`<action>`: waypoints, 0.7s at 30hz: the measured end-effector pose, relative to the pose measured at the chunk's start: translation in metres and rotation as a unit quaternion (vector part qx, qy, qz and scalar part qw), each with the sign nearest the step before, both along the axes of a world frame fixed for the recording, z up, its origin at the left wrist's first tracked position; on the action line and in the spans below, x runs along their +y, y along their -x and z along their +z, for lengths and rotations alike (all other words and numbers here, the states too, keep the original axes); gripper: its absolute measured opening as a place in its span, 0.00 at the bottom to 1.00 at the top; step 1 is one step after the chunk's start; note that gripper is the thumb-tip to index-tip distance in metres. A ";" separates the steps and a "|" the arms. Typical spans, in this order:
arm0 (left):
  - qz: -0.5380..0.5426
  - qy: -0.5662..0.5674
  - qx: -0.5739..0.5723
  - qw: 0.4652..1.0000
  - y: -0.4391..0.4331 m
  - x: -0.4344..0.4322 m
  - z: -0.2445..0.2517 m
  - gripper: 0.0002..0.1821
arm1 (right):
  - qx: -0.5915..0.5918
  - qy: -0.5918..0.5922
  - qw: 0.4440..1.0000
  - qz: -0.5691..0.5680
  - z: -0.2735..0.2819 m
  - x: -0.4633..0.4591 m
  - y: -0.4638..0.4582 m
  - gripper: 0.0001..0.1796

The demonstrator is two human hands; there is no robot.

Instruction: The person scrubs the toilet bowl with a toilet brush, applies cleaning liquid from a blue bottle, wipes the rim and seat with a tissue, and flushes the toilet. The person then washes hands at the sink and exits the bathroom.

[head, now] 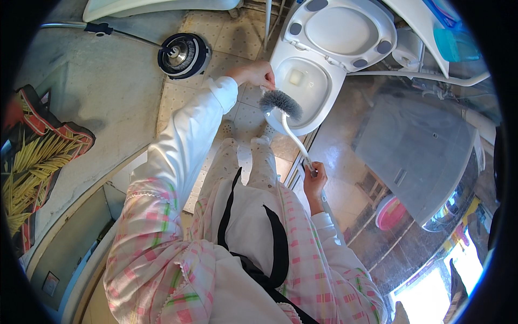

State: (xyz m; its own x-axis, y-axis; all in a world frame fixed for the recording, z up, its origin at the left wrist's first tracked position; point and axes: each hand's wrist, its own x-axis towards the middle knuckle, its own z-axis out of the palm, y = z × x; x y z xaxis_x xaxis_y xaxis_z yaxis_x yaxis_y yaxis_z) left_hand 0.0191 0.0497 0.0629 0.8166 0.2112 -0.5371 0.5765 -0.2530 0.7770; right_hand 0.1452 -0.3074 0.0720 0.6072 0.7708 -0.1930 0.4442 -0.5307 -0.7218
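Observation:
My right hand (315,182) grips the white handle of a toilet brush (294,137). The brush's round grey bristle head (281,103) is raised over the front left rim of a white toilet bowl (319,97). At the far end of the bristles, my left hand (255,75) has its fingertips pinched together against the head. A small whitish bit shows by those fingertips, too small to identify. The toilet seat and lid (342,30) are raised, and a pale yellowish patch (296,77) shows inside the bowl.
A round mop head (182,56) with a metal pole stands at the upper left. A toilet paper roll (406,48) hangs beside the toilet, below a teal container (455,44). At right, a clear panel fronts a grey appliance (417,150) and a pink basin (391,212).

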 end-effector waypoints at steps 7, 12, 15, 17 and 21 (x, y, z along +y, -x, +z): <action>0.093 -0.118 -0.034 0.988 0.002 -0.005 -0.016 0.08 | 0.002 -0.012 1.000 -0.010 0.001 0.002 0.006 0.10; 0.109 -0.157 -0.076 0.979 0.007 0.002 -0.027 0.07 | -0.003 -0.018 1.000 -0.013 0.000 -0.001 0.006 0.10; 0.148 -0.159 -0.088 0.972 0.008 0.004 -0.028 0.08 | -0.002 -0.015 1.000 -0.018 -0.001 -0.003 0.004 0.10; 0.165 -0.136 -0.081 0.973 0.008 0.004 -0.026 0.09 | -0.002 -0.007 1.000 -0.020 -0.002 -0.003 0.003 0.10; 0.220 0.015 -0.040 0.975 0.005 0.001 -0.018 0.10 | 0.003 -0.017 1.000 -0.009 -0.002 -0.002 0.004 0.09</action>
State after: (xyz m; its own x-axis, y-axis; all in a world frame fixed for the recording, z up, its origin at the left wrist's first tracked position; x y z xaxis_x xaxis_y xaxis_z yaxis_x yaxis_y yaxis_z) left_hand 0.0143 0.0505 0.0451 0.6893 0.5356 -0.4878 0.5619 0.0296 0.8266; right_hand 0.1410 -0.3098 0.0703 0.6191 0.7664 -0.1710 0.4306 -0.5135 -0.7422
